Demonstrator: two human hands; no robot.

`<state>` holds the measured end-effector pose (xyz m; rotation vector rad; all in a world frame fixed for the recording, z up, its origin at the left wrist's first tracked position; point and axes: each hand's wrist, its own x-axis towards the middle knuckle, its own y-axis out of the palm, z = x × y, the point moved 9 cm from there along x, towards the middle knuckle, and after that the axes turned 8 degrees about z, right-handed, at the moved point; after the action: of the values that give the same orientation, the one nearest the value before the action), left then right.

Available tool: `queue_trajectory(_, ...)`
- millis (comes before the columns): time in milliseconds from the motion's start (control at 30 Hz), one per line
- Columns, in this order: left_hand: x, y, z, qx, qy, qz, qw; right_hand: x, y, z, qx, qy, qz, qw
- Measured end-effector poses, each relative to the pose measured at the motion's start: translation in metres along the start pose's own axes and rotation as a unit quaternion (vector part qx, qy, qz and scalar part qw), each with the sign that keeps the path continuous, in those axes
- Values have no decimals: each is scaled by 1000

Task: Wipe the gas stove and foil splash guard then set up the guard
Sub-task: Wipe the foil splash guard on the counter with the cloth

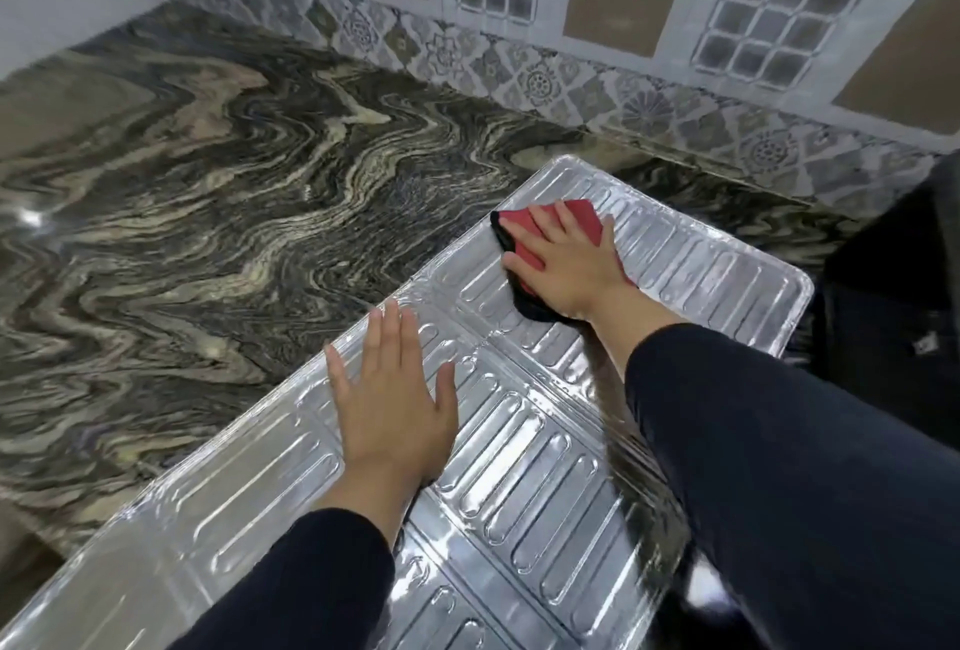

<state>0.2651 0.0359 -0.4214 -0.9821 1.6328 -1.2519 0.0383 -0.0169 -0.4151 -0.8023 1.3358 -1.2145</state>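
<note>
I see guard [524, 446] flat on counter [182, 171] | left hand [392, 402] splayed, gripping nothing, pins it | right hand [569, 259], fingers spread at 1 o'clock, presses cloth [524, 238] (wiping, I judge)

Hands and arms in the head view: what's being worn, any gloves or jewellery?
Both hands, left hand and right hand, are bare: no gloves, rings or watch visible. Each arm wears a long, plain dark sleeve ending at the wrist, close-fitting, with no visible markings.
</note>
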Motion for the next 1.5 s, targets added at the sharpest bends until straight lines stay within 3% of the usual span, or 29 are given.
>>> queue_trajectory(300,1,0,-1,0,-18,0,1000,48,-24,-76,37,130,-13,991)
queue_trajectory(467,1,1,-1,3,-22,-1,1000,1,-7,-70,107,273,-50,955)
queue_trajectory(667,-1,2,-1,-8,-18,4,1000,-72,12,-103,135,328,-49,934)
queue_trajectory(767,1,3,-1,-13,-16,4,1000,-99,20,-80,126,296,-48,945)
queue_trajectory(900,0,1,-3,-28,-7,3,1000,-118,26,-15,111,136,-27,984)
queue_trajectory(967,0,0,-4,-32,1,10,999,-128,20,-1,143,81,-36,986)
queue_trajectory(1033,1,-1,-3,-32,5,28,999,-143,3,-15,197,123,-124,965)
queue_trajectory(1100,5,-5,-3,-62,3,51,997,-162,-10,-46,192,250,-193,929)
queue_trajectory(1200,8,-23,-16,-95,15,26,995,-174,-5,-69,142,371,-137,907)
queue_trajectory(1367,12,-46,-85,-119,151,2,981,-167,-6,-67,154,365,-148,906)
queue_trajectory(1500,30,-61,-139,-160,246,52,954,-151,-25,-64,308,272,-158,898)
